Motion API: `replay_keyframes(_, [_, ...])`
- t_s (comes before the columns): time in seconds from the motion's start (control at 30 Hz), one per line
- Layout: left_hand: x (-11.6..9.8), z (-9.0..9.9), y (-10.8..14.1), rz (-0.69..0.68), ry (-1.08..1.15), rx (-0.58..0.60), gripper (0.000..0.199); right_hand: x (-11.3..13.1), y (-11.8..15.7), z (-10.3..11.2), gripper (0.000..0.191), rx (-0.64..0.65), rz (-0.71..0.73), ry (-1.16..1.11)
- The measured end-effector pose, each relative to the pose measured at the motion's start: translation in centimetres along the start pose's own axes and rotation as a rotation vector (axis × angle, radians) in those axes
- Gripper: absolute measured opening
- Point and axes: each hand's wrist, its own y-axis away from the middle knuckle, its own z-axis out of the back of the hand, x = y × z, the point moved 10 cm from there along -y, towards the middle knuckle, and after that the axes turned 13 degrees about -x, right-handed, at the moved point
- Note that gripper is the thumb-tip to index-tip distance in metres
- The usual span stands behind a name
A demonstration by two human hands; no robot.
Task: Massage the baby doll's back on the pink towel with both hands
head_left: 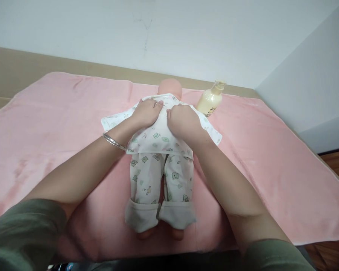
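Note:
A baby doll (170, 87) lies stretched out, head away from me and feet towards me. It wears a white print baby shirt (161, 138) with sleeves spread to both sides, and matching trousers (147, 177) with turned-up cuffs. On the upper left of the shirt is my left hand (147, 113), fingers bent against the cloth and thumb pointing inward. My right hand (184, 119) is curled on the upper right, its thumb side close to the left thumb. Both hands seem to hold the shirt cloth; the fingertips are partly hidden. A bangle (113, 141) circles my left wrist.
A cream pump bottle (210, 101) stands just beyond the right sleeve. Everything lies on a pink blanket (73, 113) covering a table (22, 60), whose far edge meets a white wall (87, 34). Brown wooden floor (336, 169) shows past the right edge.

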Motion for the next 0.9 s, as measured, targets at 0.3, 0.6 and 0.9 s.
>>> replay_keyframes(0.3, [-2.3,2.0,2.7,0.106,-0.061,0.084,0.057,-4.7,-2.4,-1.4,0.057,-0.011,-0.120,-0.334])
replay_keyframes(0.6, [-0.2,0.5,0.8,0.111,0.054,0.046,0.056,-3.4,-1.5,-0.2,0.051,0.005,-0.165,-0.145])
replay_keyframes(0.9, [1.0,0.1,-0.1,0.100,0.064,-0.097,0.052,-1.6,-0.4,0.6,0.054,0.024,-0.171,-0.106])
